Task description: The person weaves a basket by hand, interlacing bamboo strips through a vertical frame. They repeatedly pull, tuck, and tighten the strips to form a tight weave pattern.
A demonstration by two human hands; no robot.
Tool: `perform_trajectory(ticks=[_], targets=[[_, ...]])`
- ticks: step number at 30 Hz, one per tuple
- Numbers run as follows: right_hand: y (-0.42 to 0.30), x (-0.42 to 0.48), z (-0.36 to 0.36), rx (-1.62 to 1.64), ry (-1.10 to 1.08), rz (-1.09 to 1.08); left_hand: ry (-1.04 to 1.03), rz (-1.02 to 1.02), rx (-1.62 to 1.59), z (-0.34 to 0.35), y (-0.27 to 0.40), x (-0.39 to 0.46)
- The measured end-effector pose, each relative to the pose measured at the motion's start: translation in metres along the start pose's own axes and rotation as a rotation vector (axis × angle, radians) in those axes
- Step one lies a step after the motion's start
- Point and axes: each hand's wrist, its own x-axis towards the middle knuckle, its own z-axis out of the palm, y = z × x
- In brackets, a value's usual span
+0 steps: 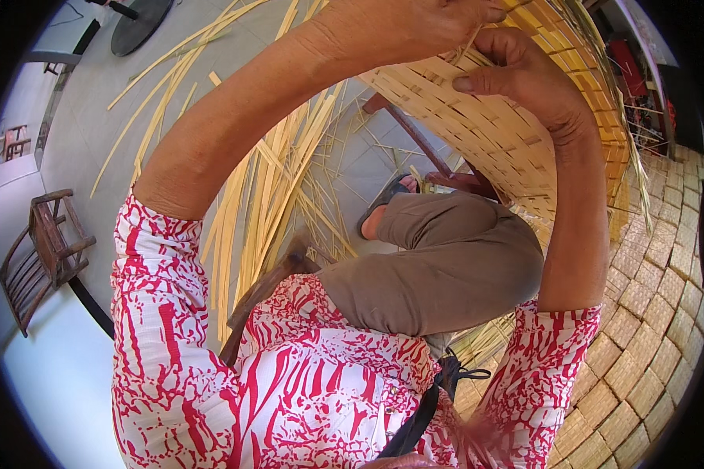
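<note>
A large woven bamboo basket (493,135) stands tilted at the upper right, with split-bamboo ends sticking out along its edge. My right hand (522,76) grips its upper edge, the thumb flat against the woven face and the fingers curled. Beside it, my left hand (416,26) reaches in from the left at the top of the view, its fingers bent over a thin bamboo strip (468,47) at that same edge. The picture's top cuts off part of this hand. Behind my right forearm, some of the weave is hidden.
Loose bamboo strips (281,164) spread over the grey tiled floor (100,111). Near my sandalled foot (387,202) is a dark red wooden frame (416,138). A small wooden chair (56,246) stands at left. Woven bamboo squares (639,328) cover the right side.
</note>
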Motion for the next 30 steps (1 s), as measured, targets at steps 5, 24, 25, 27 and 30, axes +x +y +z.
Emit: perform_trajectory(ticks=[5,24,25,27,30], targets=[[-0.001,-0.003,0.0,0.081,0.011,0.03,0.009,0.05,0.072,-0.003,0.006,0.003],[-0.019,-0.004,0.011,0.134,0.069,-0.098,-0.013,0.009,-0.012,-0.009,0.006,0.003],[-0.019,-0.004,0.011,0.14,0.059,-0.095,-0.003,0.02,-0.042,-0.008,0.009,0.003],[-0.024,-0.005,0.011,0.138,0.057,-0.075,0.01,0.064,0.034,-0.007,0.007,0.004],[-0.025,-0.006,0.012,0.142,0.062,-0.044,-0.008,0.09,0.194,-0.006,-0.002,0.003]])
